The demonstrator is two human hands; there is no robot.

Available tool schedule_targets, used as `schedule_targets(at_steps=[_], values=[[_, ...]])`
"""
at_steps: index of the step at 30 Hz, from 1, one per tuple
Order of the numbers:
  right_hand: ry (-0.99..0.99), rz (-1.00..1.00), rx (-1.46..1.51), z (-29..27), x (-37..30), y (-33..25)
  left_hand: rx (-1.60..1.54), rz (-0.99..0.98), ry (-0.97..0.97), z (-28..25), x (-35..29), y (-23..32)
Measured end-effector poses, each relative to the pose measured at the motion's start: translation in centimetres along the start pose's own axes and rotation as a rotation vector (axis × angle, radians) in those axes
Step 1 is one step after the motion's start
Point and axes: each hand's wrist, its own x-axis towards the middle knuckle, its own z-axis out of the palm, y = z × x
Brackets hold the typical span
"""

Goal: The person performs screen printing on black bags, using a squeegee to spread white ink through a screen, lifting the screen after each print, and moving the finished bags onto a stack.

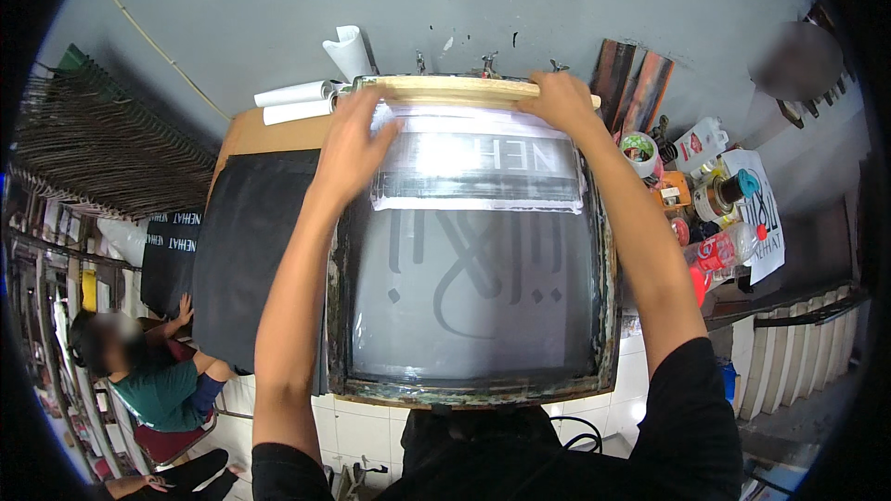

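A screen-printing frame (608,315) lies in front of me, its grey mesh (473,315) showing a dark looping design and lettering. A band of clear tape (478,205) crosses the upper mesh, around the lettering. At the far end rests a squeegee (464,89) with a long pale wooden handle. My right hand (561,104) is closed around its right end. My left hand (357,139) is at its left end, fingers over the wood and thumb on the near side, slightly blurred. White ink (464,119) shows just below the squeegee.
Black cloth (251,250) lies on the left, with paper rolls (297,102) behind. On the right stand tape (639,150), a plastic bottle (729,249) and several containers. Taps (489,63) line the wall. Another person (162,380) sits at lower left, one hand by the black cloth.
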Motion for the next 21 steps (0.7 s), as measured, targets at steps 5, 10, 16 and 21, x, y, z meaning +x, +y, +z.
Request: schedule_targets(at_steps=[5, 10, 16, 21], values=[[0.089, -0.008, -0.156, 1.1, -1.7, 0.7, 0.098, -0.211, -0.409, 5.0, 5.3, -4.4], [-0.023, 0.035, -0.192, 0.2, -2.8, 0.0, 0.087, -0.294, -0.467, 4.8, 4.8, -3.8], [-0.019, 0.000, -0.167, 0.1, -6.6, -0.8, 0.033, -0.281, -0.439, 2.8, 1.1, -1.2], [0.083, -0.079, -0.135, 0.2, -10.6, -2.2, 0.004, -0.252, -0.405, 1.1, -2.7, 0.2]])
